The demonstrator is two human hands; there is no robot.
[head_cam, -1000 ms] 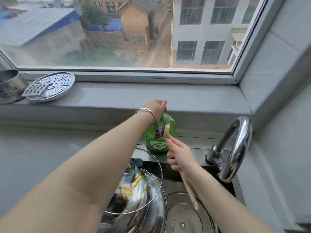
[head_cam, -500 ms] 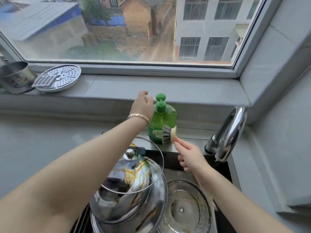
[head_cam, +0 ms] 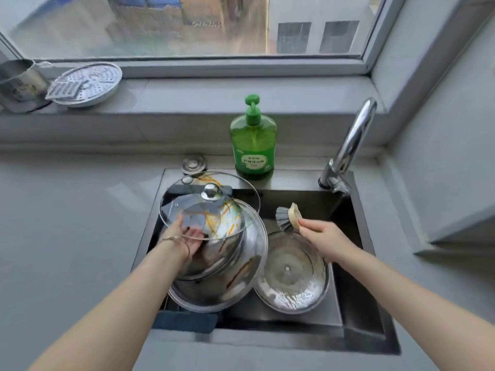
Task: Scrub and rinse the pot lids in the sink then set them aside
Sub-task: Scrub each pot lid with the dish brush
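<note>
A glass lid (head_cam: 214,207) with a steel knob and orange streaks lies tilted on top of a stack of steel lids (head_cam: 235,274) at the left of the dark sink (head_cam: 348,311). My left hand (head_cam: 184,234) grips the glass lid's near rim, thumb on top and fingers underneath. Another steel lid (head_cam: 292,279) lies upside down in the sink's right part, with foam in it. My right hand (head_cam: 321,236) holds a wooden-handled dish brush (head_cam: 288,216) above that lid, bristles pointing left.
A green soap pump bottle (head_cam: 254,140) stands on the sink's back ledge, and the chrome tap (head_cam: 351,145) rises at the right. On the window sill at the left are a perforated steamer plate (head_cam: 88,83) and a steel pot (head_cam: 18,81). Grey counter surrounds the sink.
My left hand left the soap pump and came down to grip the glass lid's rim. My right hand drew the brush back from the bottle over the sink. The view tipped downward.
</note>
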